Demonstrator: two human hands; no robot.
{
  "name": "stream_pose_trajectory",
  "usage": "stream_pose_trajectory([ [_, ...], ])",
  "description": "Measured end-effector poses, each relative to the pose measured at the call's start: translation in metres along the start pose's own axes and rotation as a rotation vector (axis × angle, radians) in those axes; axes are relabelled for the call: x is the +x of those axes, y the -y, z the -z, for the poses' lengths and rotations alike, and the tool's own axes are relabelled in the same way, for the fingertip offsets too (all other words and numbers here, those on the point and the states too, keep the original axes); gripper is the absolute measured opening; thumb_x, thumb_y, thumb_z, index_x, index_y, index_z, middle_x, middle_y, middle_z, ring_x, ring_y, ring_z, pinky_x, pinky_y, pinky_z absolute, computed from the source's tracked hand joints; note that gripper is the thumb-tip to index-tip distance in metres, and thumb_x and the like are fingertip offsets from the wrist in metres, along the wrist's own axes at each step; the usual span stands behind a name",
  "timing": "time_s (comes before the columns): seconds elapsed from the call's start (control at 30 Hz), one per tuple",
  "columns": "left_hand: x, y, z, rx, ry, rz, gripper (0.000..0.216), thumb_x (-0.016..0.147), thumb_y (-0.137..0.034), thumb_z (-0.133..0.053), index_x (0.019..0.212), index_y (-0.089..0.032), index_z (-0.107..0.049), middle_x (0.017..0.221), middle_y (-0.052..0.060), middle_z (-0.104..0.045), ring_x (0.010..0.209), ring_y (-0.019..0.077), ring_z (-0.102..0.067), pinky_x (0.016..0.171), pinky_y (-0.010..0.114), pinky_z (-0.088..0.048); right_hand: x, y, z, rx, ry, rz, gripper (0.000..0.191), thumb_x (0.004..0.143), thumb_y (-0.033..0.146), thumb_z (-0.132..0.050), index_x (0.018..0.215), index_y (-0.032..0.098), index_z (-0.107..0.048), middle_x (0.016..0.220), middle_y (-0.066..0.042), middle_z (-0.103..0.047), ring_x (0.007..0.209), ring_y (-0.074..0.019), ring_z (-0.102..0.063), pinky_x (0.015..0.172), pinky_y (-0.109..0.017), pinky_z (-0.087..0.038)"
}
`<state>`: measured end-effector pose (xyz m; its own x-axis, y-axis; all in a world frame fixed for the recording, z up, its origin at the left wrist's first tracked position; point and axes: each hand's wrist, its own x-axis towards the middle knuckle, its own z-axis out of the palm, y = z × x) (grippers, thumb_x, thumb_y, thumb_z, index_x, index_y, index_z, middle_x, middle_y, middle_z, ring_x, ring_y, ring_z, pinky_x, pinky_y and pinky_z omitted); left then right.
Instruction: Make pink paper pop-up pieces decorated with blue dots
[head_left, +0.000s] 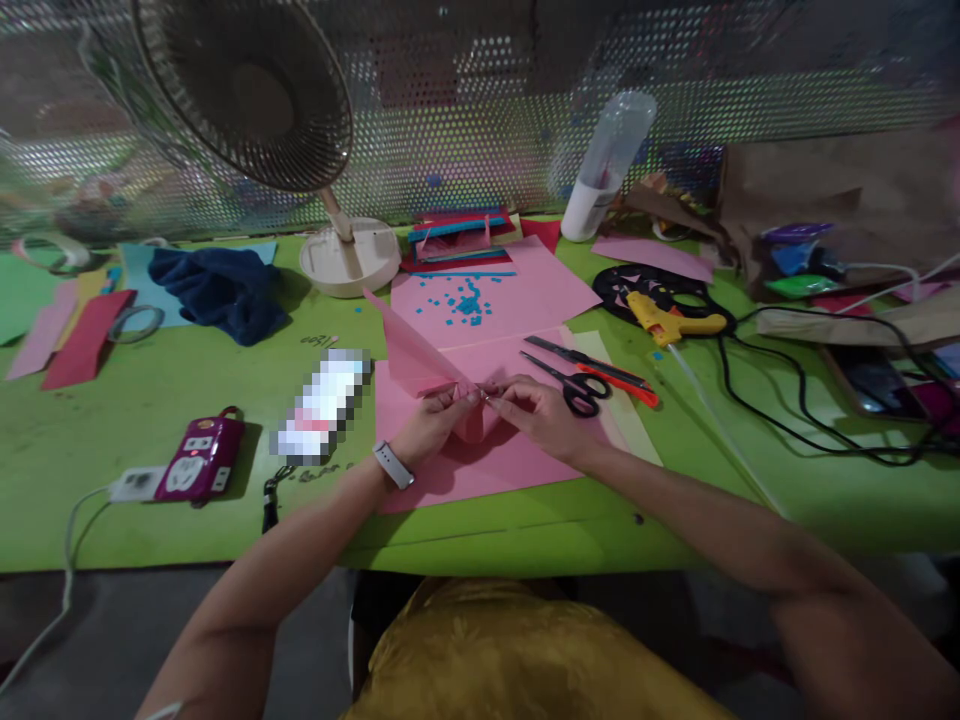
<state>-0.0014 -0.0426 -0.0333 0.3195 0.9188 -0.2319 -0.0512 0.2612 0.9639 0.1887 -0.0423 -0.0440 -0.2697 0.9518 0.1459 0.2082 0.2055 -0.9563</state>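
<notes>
My left hand (433,425) and my right hand (534,412) meet over a pink sheet (495,455) on the green table (135,420). Both pinch a folded pink paper piece (416,360) whose pointed flap sticks up to the left. The left wrist wears a white watch (394,465). The fingertips of both hands press together at the fold, right of the flap. Black-handled scissors (574,385) lie just right of my right hand, next to an orange-handled cutter (600,368).
A table fan (259,100) stands at the back left, a dark blue cloth (217,290) beside it. Behind lie a second pink sheet with blue scraps (480,300) and stacked coloured paper (457,235). To the right: a yellow glue gun (671,320), black cables (787,400), a white bottle (600,170). At the left, a maroon power strip (199,458).
</notes>
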Motion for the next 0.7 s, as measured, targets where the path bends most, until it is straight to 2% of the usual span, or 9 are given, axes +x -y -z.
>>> stream_pose_trajectory([
  [0.27,-0.0007,0.0007,0.0009,-0.017,0.023,-0.018,0.052,0.075,-0.06,-0.073,0.104,-0.017,-0.076,0.108,0.01,-0.074,0.103,0.024,-0.064,0.097,0.037,-0.046,-0.0004,0.0013,0.0004,0.0,0.009,0.004,0.03,0.085,0.048,-0.067,0.071,0.022,-0.066,0.1,-0.007,-0.071,0.101,-0.0214,-0.065,0.096,-0.041,-0.048],
  [0.7,0.001,0.0064,0.0047,0.012,0.068,-0.05,0.049,0.083,-0.055,-0.067,0.114,-0.018,-0.073,0.106,0.009,-0.075,0.11,0.0255,-0.063,0.097,0.037,-0.046,-0.0006,0.0012,0.0012,-0.014,0.009,-0.011,0.031,0.085,0.05,-0.066,0.071,0.022,-0.066,0.098,-0.007,-0.07,0.099,-0.0214,-0.065,0.094,-0.04,-0.048],
])
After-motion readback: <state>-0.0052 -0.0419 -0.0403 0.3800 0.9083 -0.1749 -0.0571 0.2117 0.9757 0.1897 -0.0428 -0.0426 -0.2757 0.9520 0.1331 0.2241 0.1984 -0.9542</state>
